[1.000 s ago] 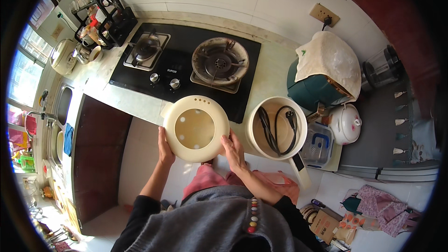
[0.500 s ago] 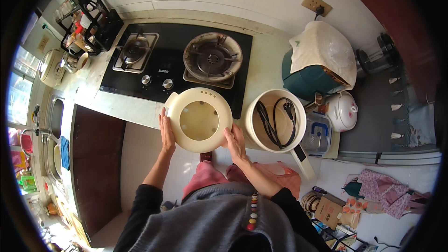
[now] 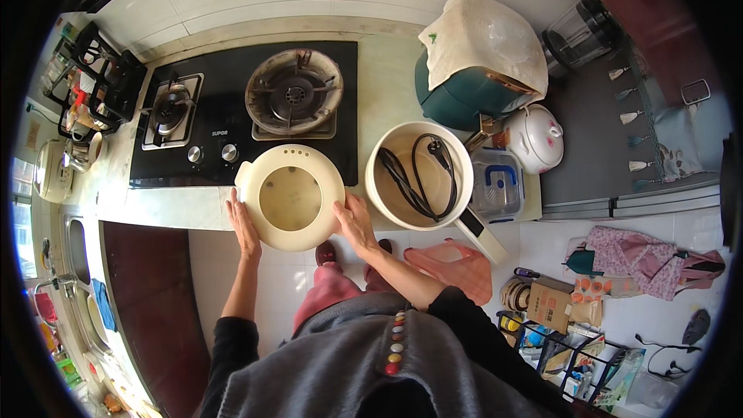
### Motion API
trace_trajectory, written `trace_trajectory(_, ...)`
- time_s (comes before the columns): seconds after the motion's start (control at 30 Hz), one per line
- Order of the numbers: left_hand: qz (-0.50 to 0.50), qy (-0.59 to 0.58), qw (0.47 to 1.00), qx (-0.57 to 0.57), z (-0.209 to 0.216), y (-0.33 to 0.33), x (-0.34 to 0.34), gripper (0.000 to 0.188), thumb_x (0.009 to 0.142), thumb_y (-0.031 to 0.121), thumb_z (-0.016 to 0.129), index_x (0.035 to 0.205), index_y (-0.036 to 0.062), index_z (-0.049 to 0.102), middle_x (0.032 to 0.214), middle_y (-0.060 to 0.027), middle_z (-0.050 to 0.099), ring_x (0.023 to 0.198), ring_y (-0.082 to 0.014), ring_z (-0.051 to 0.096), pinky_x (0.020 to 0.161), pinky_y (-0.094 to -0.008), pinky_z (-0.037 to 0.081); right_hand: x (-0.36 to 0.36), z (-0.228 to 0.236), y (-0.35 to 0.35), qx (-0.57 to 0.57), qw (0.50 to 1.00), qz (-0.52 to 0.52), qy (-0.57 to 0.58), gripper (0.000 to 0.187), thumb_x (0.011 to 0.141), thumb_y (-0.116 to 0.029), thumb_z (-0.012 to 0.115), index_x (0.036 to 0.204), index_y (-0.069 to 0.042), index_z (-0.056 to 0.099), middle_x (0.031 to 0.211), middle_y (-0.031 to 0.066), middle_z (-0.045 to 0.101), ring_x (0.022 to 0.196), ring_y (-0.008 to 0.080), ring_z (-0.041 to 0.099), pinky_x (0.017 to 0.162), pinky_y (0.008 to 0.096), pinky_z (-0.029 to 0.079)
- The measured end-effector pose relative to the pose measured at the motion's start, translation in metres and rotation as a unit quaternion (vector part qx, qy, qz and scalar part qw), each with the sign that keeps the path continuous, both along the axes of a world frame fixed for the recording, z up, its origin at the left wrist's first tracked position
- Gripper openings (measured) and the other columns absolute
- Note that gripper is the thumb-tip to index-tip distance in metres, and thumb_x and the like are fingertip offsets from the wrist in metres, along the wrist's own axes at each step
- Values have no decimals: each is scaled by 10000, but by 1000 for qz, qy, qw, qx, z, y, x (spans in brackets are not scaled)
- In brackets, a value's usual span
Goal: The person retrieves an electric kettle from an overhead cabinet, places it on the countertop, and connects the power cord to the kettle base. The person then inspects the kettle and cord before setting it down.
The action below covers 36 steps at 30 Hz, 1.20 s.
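Observation:
Between my two hands is a cream round pot lid with a see-through middle and a row of small holes along its far rim. My left hand grips its left edge, and my right hand holds the right edge, thumb on top. The lid is above the front edge of the counter, by the stove knobs. Just right of my right hand stands a cream electric pot with a long handle. A coiled black power cord with its plug lies inside the pot.
A black gas stove with two burners lies beyond the lid. To the right are a cloth-covered green appliance, a white rice cooker and a clear blue-rimmed container. A red plastic bag sits on the floor.
My view has turned to the right, so the stove, pot and lid appear farther left. Both hands keep the same hold on the lid.

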<state>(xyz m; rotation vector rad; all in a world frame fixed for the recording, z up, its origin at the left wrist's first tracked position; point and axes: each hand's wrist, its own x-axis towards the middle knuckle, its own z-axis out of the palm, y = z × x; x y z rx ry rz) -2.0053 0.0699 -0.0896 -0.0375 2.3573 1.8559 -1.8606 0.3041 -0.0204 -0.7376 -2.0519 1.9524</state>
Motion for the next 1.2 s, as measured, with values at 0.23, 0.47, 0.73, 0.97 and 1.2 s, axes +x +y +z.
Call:
trace_trajectory(0.23, 1, 5, 1000, -6, -5, -2, 0, 619, 1066, 495, 273, 1541, 108, 364, 1628, -62, 275, 1531, -268, 95, 1231, -415, 96, -1, -6, -2, -6, 1000, -10, -16, 554, 963, -440, 594, 1352, -50, 543, 1277, 191, 480, 1226, 309, 442, 1060, 420, 383)
trace_trajectory(0.47, 8, -9, 1000, 8, -12, -3, -5, 623, 1071, 484, 262, 1532, 79, 368, 1615, -97, 299, 1533, -271, 109, 1235, -405, 106, 0, -4, -3, 0, 999, -7, -37, 551, 984, -389, 577, 1392, -30, 490, 1291, 196, 455, 1189, 295, 467, 1046, 406, 398)
trace_trajectory(0.73, 19, 3, 1000, 24, -13, -5, -1, 661, 1066, 515, 253, 1517, 49, 383, 1604, -104, 328, 1540, -272, 99, 1233, -399, 111, 11, 0, -8, 106, 994, -36, 11, 490, 997, -275, 583, 1381, -2, 446, 1241, 266, 513, 1162, 365, 531, 991, 445, 441)
trace_trajectory(0.97, 39, -39, 992, 117, 1, -1, 2, 706, 1052, 564, 286, 1500, 32, 407, 1567, -118, 386, 1478, -264, 290, 1214, -394, 178, 88, 70, 34, 88, 992, 83, 20, 344, 978, -170, 615, 1272, 5, 575, 1154, 212, 680, 992, 307, 701, 831, 379, 568)
trace_trajectory(1.2, 64, 47, 997, 23, 30, -6, 18, 706, 1047, 576, 309, 1425, 13, 505, 1501, -122, 472, 1438, -266, 360, 1199, -411, 215, 103, 120, 109, 334, 939, -54, 63, 175, 937, -32, 619, 1104, -14, 666, 979, 139, 687, 857, 291, 679, 723, 346, 547)
